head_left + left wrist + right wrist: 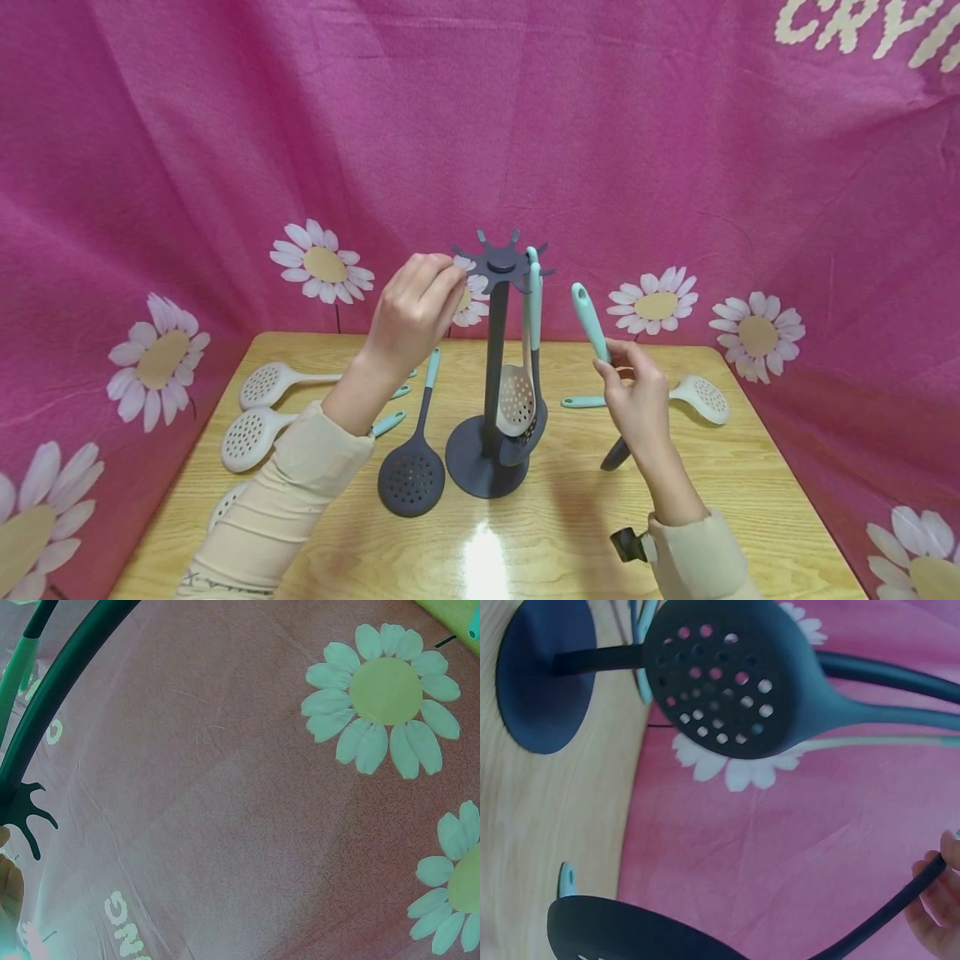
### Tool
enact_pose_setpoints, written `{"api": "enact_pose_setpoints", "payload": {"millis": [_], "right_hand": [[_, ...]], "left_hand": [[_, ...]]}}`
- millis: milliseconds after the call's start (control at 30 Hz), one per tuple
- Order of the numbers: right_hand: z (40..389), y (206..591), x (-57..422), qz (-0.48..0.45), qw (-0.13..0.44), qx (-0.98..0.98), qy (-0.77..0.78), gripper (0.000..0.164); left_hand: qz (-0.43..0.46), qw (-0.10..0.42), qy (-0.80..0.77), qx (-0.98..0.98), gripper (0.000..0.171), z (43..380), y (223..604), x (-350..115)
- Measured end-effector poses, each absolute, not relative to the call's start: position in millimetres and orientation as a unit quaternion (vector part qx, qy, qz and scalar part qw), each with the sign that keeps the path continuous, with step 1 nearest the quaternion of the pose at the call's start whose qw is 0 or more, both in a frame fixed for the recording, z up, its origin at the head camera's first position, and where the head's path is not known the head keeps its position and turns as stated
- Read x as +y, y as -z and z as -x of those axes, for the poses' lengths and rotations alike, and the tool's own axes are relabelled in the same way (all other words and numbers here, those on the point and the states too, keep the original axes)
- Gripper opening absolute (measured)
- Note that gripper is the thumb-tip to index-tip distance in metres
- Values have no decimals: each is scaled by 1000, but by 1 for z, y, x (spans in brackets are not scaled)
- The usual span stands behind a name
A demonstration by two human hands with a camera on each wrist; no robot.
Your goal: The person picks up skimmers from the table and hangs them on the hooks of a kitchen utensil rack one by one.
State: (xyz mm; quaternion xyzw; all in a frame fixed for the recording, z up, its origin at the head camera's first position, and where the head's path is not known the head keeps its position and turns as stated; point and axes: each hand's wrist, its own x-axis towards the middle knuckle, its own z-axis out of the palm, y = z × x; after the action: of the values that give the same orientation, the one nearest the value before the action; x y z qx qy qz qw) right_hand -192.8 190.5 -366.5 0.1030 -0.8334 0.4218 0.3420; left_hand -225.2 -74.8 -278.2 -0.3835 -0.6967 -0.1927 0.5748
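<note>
My right hand [637, 396] grips a dark skimmer by the lower part of its mint handle [588, 317], lifted upright to the right of the dark utensil stand [493, 358]. Its dark head [630, 926], with holes just showing at the frame's bottom, hangs low in the right wrist view. At the top of the stand, my left hand [420, 296] pinches a left prong, fingers curled; the fingertips are partly hidden. From the stand's right side hang a white skimmer [515, 400] and a dark perforated skimmer [712, 682].
Left of the stand's round base lies a dark skimmer [411, 479]. White skimmers [251, 437] lie farther left, partly under my left forearm. Another white skimmer [701, 398] lies behind my right hand. Pink cloth [420, 125] with daisies surrounds the wooden table [525, 542].
</note>
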Motion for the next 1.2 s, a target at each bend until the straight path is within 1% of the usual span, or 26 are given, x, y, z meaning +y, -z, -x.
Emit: {"api": "enact_pose_setpoints", "payload": {"millis": [433,833,1200], "right_hand": [[170,348,168,-166,409,-784,-436,27],[157,337,145,-242,437,-750,-434,32],[155,339,132,-263,435,-736,-448,33]], "left_hand": [[384,575,193,-696,9,225,278,-75],[383,573,194,-698,9,224,278,-74],[381,569,193,-702,9,223,277,-75]]}}
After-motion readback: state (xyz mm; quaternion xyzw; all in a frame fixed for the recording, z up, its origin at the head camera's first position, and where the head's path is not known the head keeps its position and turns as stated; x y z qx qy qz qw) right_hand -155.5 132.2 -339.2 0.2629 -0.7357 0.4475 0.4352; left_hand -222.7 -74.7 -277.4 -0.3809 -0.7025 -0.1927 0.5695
